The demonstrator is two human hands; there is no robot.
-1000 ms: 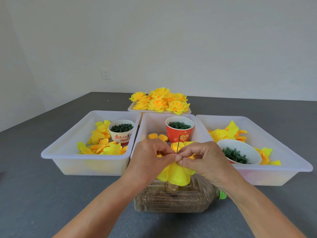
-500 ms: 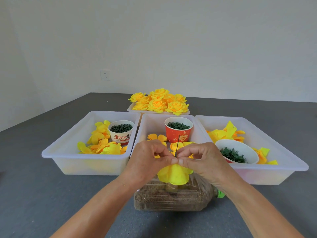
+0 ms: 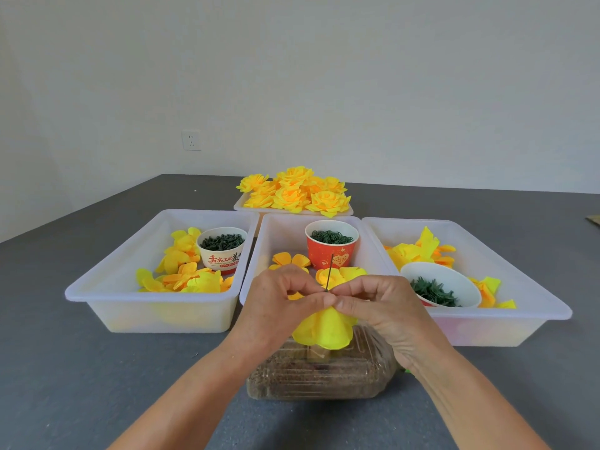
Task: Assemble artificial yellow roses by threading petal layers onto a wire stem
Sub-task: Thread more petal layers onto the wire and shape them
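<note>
A dark grey counter (image 3: 81,368) carries three white plastic bins side by side: left bin (image 3: 156,306), middle bin (image 3: 279,228), right bin (image 3: 506,323), each holding loose yellow petals and a cup of green parts. Behind them a tray of finished yellow roses (image 3: 293,193) rests. Nearest, a clear bottle (image 3: 321,375) lies on its side. Above it, the left hand (image 3: 276,306) and right hand (image 3: 386,306) meet fingertip to fingertip, pinching a yellow petal layer (image 3: 324,329) around a thin wire stem (image 3: 329,271) that pokes up between them.
</note>
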